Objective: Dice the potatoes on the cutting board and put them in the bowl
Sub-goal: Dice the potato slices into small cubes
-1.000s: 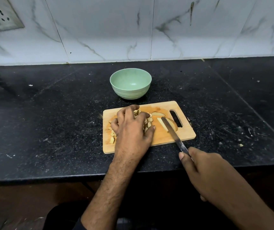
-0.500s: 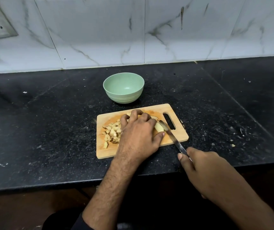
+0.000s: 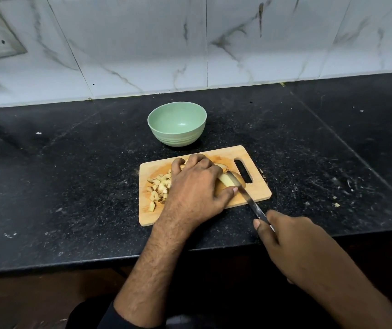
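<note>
Over at nine o'clock on the cutting board [image 3: 256, 194] sits the pile of diced potato [image 3: 159, 187], uncovered now: a second ago my left hand was cupped over those cubes, and it has since slid toward three o'clock, off them. That left hand [image 3: 196, 184] now lies curled over the uncut potato wedges [image 3: 229, 180] near the board's middle, fingers bent round them and thumb tip pressed at their near edge, pinning them down. Just past it, toward three o'clock, the knife [image 3: 249, 198] has its blade laid against the wedge, closer in than it was. My right hand [image 3: 292, 243] grips the handle at five o'clock off the board, fingers wrapped tight, forefinger along the spine. I judge the next cut is about to start. At twelve o'clock beyond the board, the green bowl [image 3: 157, 119] holds nothing yet, so every piece is still on the board.
</note>
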{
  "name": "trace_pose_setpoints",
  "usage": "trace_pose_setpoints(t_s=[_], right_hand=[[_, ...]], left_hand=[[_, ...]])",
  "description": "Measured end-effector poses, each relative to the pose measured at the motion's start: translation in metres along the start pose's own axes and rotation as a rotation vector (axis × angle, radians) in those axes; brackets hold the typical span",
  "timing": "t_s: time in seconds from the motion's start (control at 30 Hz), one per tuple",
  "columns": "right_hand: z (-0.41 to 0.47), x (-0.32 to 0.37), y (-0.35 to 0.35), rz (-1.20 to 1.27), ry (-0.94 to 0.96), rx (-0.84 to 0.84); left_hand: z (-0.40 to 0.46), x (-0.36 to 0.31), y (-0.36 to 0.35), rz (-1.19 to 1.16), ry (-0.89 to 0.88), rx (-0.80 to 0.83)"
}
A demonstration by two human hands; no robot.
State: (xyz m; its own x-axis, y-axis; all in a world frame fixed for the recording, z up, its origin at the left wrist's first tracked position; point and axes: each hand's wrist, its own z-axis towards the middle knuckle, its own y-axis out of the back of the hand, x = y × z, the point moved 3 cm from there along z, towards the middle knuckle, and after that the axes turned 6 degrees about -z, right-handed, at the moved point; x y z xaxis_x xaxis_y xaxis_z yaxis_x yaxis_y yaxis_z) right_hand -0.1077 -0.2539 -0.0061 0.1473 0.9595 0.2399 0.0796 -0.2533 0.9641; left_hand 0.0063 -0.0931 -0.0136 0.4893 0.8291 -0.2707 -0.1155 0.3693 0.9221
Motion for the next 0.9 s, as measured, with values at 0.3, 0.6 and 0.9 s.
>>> trace_pose_setpoints(t_s=[0.3,0.6,0.9], right_hand=[[-0.004,-0.001,0.003,0.01,0.016,-0.013],[0.001,0.012,-0.004,-0.002,0.048,-0.018],[0.008,0.023,0.0,-0.091,0.069,-0.006]], left_hand=[[0.002,-0.001,-0.001,-0.037,-0.001,-0.026],[-0.013,0.006,0.001,-0.038,0.018,-0.08],[-0.015,0.005,-0.003,-0.07,0.062,-0.082]])
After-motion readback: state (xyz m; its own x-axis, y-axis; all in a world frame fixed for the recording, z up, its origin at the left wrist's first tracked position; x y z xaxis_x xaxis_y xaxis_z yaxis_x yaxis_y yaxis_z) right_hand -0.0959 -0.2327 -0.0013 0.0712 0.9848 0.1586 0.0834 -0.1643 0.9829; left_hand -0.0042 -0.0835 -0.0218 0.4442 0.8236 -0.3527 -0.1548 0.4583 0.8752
